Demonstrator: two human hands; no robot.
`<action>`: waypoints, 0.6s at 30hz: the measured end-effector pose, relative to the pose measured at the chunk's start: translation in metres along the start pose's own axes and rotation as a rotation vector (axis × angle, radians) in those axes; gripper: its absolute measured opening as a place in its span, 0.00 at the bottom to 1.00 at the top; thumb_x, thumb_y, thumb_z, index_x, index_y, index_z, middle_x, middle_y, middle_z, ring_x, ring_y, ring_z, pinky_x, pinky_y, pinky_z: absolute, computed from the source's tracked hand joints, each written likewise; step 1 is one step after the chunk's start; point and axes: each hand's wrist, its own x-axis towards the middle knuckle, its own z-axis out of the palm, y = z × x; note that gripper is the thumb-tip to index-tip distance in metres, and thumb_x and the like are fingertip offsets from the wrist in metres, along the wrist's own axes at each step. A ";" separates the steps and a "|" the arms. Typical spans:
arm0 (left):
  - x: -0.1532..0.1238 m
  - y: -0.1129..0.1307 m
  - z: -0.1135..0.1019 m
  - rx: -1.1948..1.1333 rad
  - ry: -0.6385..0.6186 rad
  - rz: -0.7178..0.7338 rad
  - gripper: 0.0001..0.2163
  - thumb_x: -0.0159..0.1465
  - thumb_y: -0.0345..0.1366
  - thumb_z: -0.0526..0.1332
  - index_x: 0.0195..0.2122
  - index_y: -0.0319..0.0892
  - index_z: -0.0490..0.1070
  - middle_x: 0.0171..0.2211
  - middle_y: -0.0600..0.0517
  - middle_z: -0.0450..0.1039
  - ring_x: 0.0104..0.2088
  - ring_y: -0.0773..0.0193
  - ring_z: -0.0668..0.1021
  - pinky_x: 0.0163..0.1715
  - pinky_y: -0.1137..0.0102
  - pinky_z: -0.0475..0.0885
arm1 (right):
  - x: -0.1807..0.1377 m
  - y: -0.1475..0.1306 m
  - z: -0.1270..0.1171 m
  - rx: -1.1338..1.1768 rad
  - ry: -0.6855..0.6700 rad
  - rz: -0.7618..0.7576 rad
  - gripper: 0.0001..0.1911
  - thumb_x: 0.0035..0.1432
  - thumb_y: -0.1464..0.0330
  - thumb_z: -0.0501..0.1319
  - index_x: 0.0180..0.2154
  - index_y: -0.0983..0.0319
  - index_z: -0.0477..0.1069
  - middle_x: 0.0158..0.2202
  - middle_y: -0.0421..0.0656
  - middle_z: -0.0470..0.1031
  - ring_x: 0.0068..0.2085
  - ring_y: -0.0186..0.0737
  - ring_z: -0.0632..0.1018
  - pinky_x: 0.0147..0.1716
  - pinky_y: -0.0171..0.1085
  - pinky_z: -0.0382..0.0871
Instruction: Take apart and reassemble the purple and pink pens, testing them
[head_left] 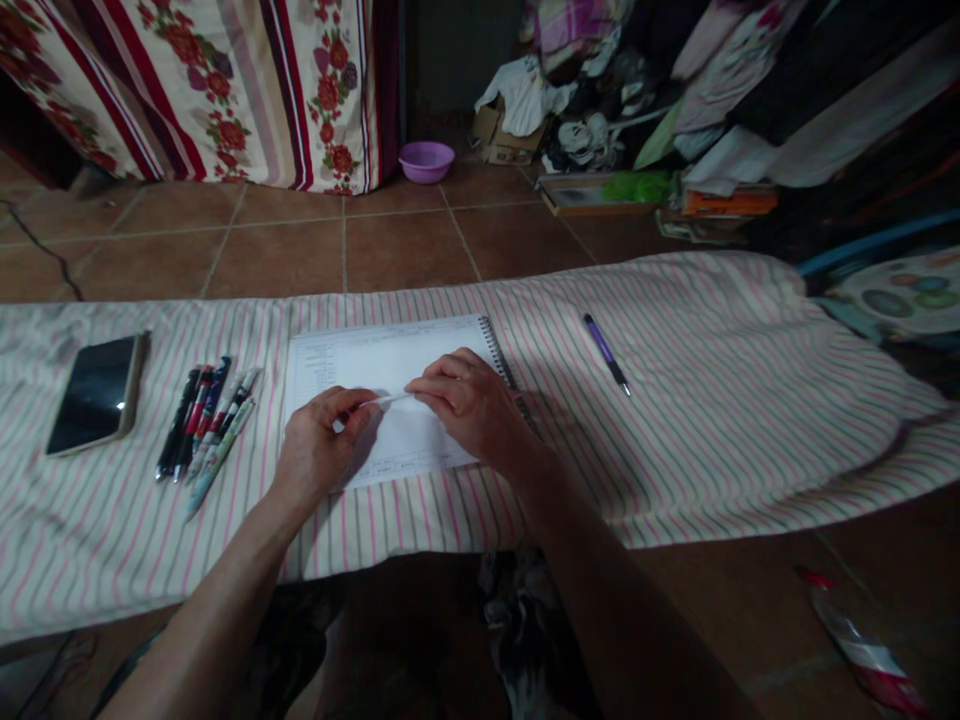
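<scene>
A thin white strip (391,398), perhaps paper, stretches between my two hands over the open spiral notebook (405,450). One end is pinched between the thumb and fingers of my left hand (322,432). My right hand (472,405), its fingers closed and bent over the page, grips the other end. Handwriting lines the page's left side and its top and bottom edges, while the middle looks blank. The wire binding (493,345) runs down the notebook's right side, partly covered by my right hand and wrist.
Left of the notebook lie several pens (210,420) in a bunch and a phone (97,390). A purple pen (606,352) rests to the right. Everything sits on a striped cloth (720,420). Beyond are a purple basin (426,162) and a floral curtain (247,90); a bottle (862,645) lies on the floor.
</scene>
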 end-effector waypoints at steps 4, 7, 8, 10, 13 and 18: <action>0.000 0.000 0.000 0.009 0.003 0.011 0.13 0.60 0.43 0.55 0.36 0.43 0.75 0.33 0.50 0.76 0.33 0.62 0.76 0.36 0.67 0.70 | 0.000 0.000 0.001 -0.007 0.001 -0.004 0.10 0.59 0.68 0.56 0.36 0.60 0.76 0.32 0.43 0.73 0.38 0.39 0.67 0.39 0.37 0.62; 0.001 0.002 0.000 0.011 0.005 0.013 0.12 0.59 0.42 0.55 0.36 0.42 0.75 0.33 0.50 0.76 0.33 0.62 0.76 0.35 0.67 0.70 | 0.000 0.000 0.001 -0.008 -0.003 -0.013 0.10 0.59 0.68 0.56 0.36 0.60 0.77 0.32 0.44 0.73 0.38 0.39 0.67 0.39 0.37 0.62; 0.001 0.003 -0.001 0.011 0.005 0.010 0.12 0.59 0.42 0.55 0.35 0.42 0.75 0.33 0.50 0.76 0.33 0.62 0.76 0.35 0.67 0.70 | 0.000 0.000 0.001 -0.007 -0.004 -0.015 0.10 0.59 0.68 0.56 0.36 0.60 0.77 0.32 0.44 0.73 0.38 0.39 0.67 0.38 0.37 0.62; 0.001 0.004 -0.001 0.013 -0.001 0.009 0.12 0.59 0.42 0.55 0.35 0.43 0.75 0.33 0.50 0.76 0.33 0.62 0.76 0.35 0.67 0.70 | 0.000 0.000 0.001 -0.005 -0.009 -0.014 0.10 0.59 0.68 0.56 0.36 0.59 0.76 0.31 0.44 0.73 0.38 0.39 0.67 0.38 0.38 0.62; 0.001 0.004 -0.001 0.020 -0.004 0.020 0.12 0.59 0.42 0.55 0.35 0.43 0.75 0.33 0.50 0.76 0.34 0.61 0.76 0.36 0.67 0.70 | 0.000 0.000 0.001 -0.018 -0.018 -0.015 0.09 0.59 0.69 0.56 0.36 0.59 0.76 0.31 0.43 0.72 0.38 0.39 0.67 0.38 0.38 0.61; 0.000 0.001 0.000 0.004 -0.011 0.019 0.12 0.60 0.42 0.55 0.36 0.43 0.75 0.34 0.50 0.76 0.34 0.62 0.76 0.37 0.68 0.70 | 0.000 -0.001 -0.001 -0.035 -0.016 -0.016 0.10 0.60 0.69 0.56 0.36 0.59 0.76 0.31 0.43 0.72 0.38 0.39 0.67 0.38 0.37 0.61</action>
